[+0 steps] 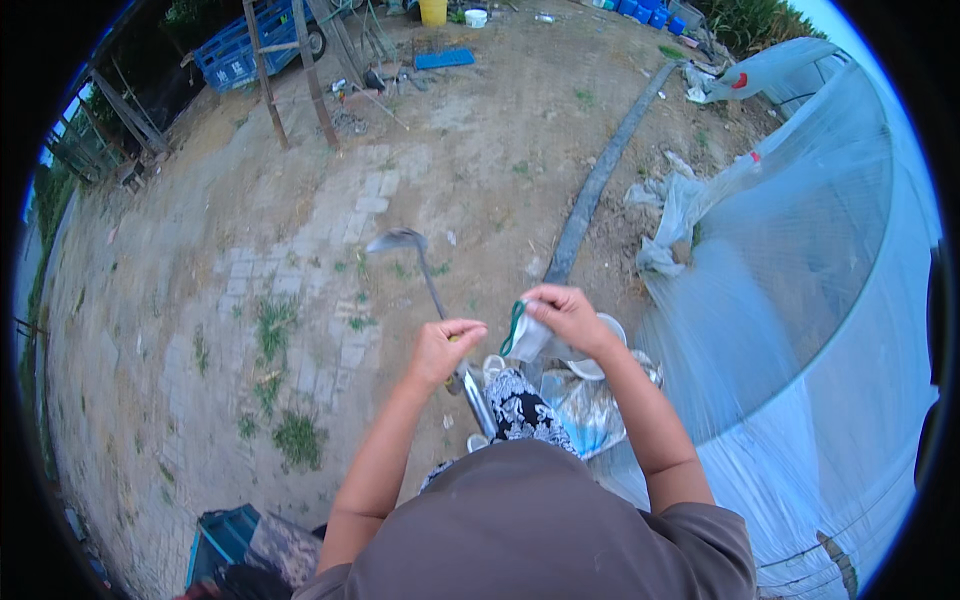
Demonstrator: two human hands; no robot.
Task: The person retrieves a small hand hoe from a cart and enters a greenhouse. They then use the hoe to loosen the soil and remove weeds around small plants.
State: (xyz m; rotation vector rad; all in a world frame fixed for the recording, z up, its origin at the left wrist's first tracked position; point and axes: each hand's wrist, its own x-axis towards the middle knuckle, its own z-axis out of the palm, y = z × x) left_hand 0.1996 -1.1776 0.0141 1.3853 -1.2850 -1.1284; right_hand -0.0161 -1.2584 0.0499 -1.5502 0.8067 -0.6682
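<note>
My right hand (566,319) pinches a small white pouch or cloth (531,337) with a looped green cord (513,328) along its left edge. To its left, thumb and forefinger of my left hand (446,349) are brought together, pointing toward the pouch. Anything between them is too small to make out. A hoe (431,281) runs behind my left hand, its metal blade (397,239) blurred and pointing away from me. Below that hand a shiny metal tube (478,401) continues toward my legs. Whether the left hand touches the hoe cannot be told.
A white bucket (616,330) and a silvery sheet (592,409) lie by my feet. Plastic film of a tunnel greenhouse (795,285) rises at right. A flat grey hose (600,176) crosses the dirt ahead. Wooden posts (307,71) and a blue trailer (251,49) stand far left.
</note>
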